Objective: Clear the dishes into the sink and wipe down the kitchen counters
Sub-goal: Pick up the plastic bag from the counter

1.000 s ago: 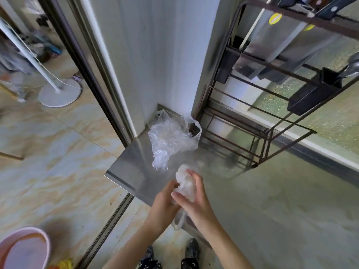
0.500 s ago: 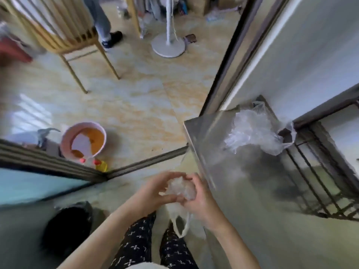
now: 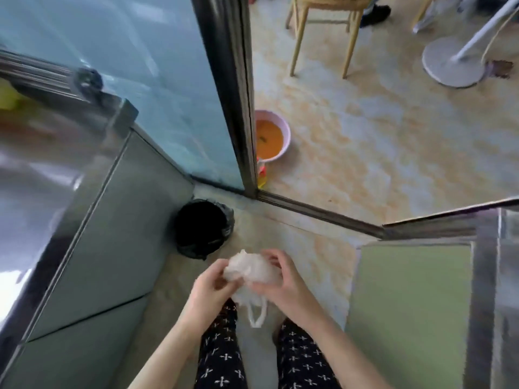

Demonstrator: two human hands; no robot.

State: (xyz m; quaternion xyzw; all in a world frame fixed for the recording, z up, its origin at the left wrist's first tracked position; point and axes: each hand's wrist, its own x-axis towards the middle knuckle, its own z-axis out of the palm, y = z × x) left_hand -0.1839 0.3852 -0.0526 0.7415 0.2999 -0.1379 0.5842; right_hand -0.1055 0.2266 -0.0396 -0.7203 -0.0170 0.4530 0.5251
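A crumpled white plastic bag [image 3: 248,269] is bunched between both my hands at waist height, above my legs. My left hand [image 3: 209,287] grips its left side and my right hand [image 3: 283,284] wraps its right side. A loop handle of the bag hangs down below the hands. A black-lined trash bin [image 3: 203,227] stands on the floor just ahead and to the left of the hands. The steel counter [image 3: 42,178] runs along the left, blurred.
A sliding glass door frame [image 3: 233,94] stands ahead, its floor track [image 3: 317,210] running right. Beyond it sit a pink basin [image 3: 272,136] of orange liquid, a wooden chair [image 3: 323,37] and a fan base [image 3: 452,63]. A second steel counter edge [image 3: 483,290] is at right.
My view has swung left from the counter with the other plastic bag and rack to the floor and trash bin. Both hands still hold the crumpled bag.
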